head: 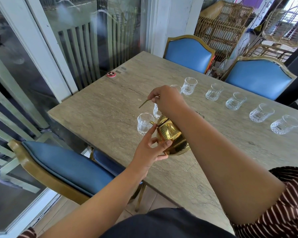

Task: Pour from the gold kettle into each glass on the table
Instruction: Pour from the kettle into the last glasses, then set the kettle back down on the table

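The gold kettle is tilted over the stone table, its thin spout pointing up and to the left. My right hand grips the kettle from above, at its handle. My left hand steadies the kettle's lower body, with one finger at the lid. The nearest clear cut glass stands just left of the kettle. A second glass is partly hidden behind it, and a third shows behind my right hand. Several more glasses run in a line to the right.
A small red round disc lies near the table's far left edge. Blue padded chairs with gold frames stand at the far side and at the near left. Glass doors run along the left.
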Tool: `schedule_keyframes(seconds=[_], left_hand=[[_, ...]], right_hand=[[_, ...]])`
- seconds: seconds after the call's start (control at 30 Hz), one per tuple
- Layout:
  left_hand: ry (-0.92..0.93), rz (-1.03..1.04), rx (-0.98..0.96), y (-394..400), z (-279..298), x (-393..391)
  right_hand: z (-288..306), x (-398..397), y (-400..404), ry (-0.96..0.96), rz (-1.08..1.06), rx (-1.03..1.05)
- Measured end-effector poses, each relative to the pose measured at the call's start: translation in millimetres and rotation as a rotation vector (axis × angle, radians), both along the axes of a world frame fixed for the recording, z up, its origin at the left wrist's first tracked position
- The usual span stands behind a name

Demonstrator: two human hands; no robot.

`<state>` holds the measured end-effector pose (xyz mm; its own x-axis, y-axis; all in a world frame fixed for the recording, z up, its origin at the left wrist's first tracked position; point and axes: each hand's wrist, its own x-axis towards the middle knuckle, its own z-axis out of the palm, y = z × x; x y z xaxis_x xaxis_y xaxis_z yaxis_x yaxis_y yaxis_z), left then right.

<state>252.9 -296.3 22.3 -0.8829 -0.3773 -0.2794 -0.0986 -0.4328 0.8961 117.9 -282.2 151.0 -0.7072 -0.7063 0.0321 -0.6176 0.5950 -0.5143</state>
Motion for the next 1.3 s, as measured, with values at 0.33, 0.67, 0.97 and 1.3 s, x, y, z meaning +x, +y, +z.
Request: schedule_keyframes(seconds=[0.33,0.67,0.97,1.3], left_hand=[[-0.022,-0.009,-0.056,-3.7,-4.8,1.9],[-0.040,-0.052,-0.228,-3.7,-11.2,8.7],[-0.067,-0.292,-0.565,-13.0,-15.7,12.2],[-0.095,-0.534,-0.775,3.7,1.7,-48.0]], right_hand=[[-10.2,3.1,8.1,-0.026,-0.046,-0.054],[-39.3,15.4,53.0,-0.155,-0.221,-0.338],[-53.3,28.8,103.6,-0.455,-0.383,-0.455],[-58.2,14.8,169.7,-0.674,-0.545,-0.806]])
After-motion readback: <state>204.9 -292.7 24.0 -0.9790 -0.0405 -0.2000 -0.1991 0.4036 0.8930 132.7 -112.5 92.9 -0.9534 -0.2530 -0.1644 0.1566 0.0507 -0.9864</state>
